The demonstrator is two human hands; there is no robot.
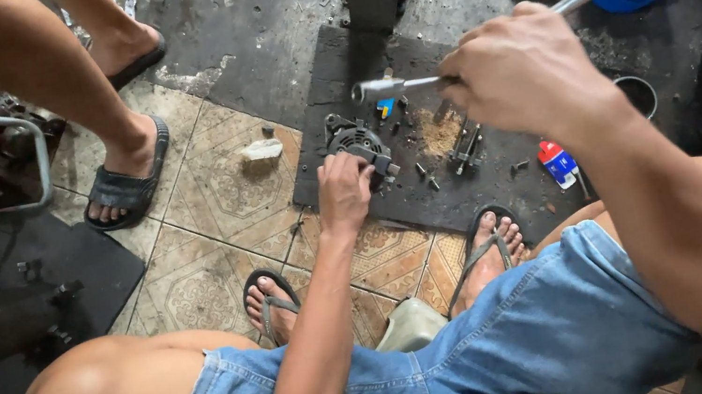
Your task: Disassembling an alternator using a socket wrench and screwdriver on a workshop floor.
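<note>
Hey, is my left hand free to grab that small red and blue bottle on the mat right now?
Probably not at once. The left hand is gripping the metal part, and the bottle lies beyond it under the right forearm. The mat between them holds only loose bolts.

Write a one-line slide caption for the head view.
Seated person's left hand steadies a grey metal part on a dark mat while the right hand raises a metal tool.
</note>
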